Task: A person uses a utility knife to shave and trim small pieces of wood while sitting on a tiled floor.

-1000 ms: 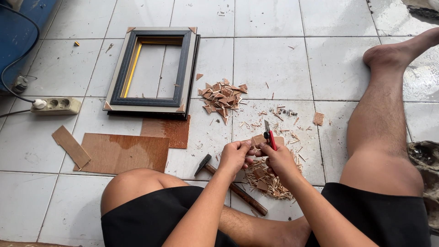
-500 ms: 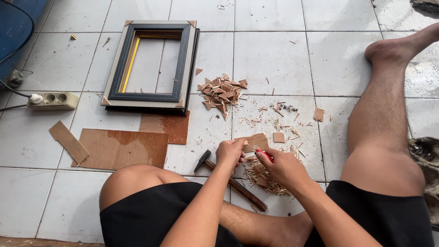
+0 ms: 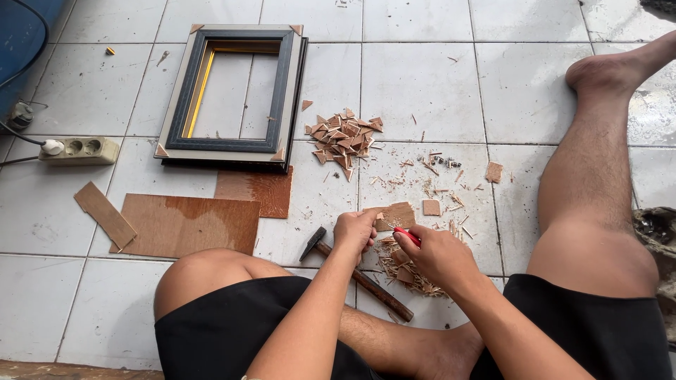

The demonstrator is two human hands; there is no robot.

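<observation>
Person seated on the white tiled floor (image 3: 429,84), legs spread so the work sits between the knees. Far left: a beige plug-in power strip (image 3: 79,150) with a white plug in it, off to the side and well apart from the cutting. Next, a narrow brown hardboard strip (image 3: 105,214) lies just beside a large brown hardboard sheet (image 3: 186,225), both flat on the tiles. Above them a rectangular black-and-grey picture frame with gold inner edge (image 3: 232,91) lies face up, a darker brown board (image 3: 255,191) showing from under its lower edge. A wooden-handled hammer (image 3: 352,271) rests by the near knee, head toward the sheet, within easy reach but untouched. Above it, a heap of small triangular wood offcuts (image 3: 345,137) gathered in one pile, apart from the looser chips. Left hand (image 3: 354,232), grip clenched, pins a small brown piece of board (image 3: 393,215) low over the floor, apparently to steady it. Right hand (image 3: 440,257), grip closed around a red-handled cutter (image 3: 408,236), tip set at the piece's lower edge. Shavings and scraps (image 3: 408,271) lie beneath the hands. Further right, two small square offcuts (image 3: 494,171) on the tiles.
</observation>
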